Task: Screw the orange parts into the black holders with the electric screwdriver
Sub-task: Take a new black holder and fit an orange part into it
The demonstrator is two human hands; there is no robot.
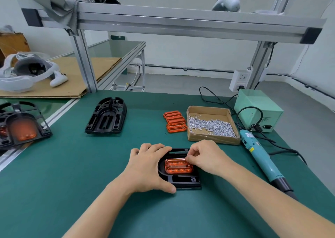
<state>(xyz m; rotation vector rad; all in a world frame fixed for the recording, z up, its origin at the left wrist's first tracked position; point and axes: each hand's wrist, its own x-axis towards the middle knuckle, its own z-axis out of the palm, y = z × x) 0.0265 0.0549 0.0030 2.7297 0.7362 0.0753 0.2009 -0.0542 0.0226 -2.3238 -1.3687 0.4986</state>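
A black holder (183, 180) lies on the green mat in front of me with an orange part (178, 166) seated in its middle. My left hand (146, 167) grips the holder's left side, thumb at its near edge and fingers over its far edge. My right hand (204, 156) has its fingertips pinched at the orange part's upper right corner; whether a screw is between them I cannot tell. The teal electric screwdriver (261, 158) lies on the mat to the right, untouched.
A cardboard box of screws (212, 125) stands beyond my right hand, with a stack of orange parts (175, 121) to its left. A stack of black holders (107, 119) sits at mid-left, finished assemblies (20, 125) at far left. A green power unit (257, 109) stands at the right.
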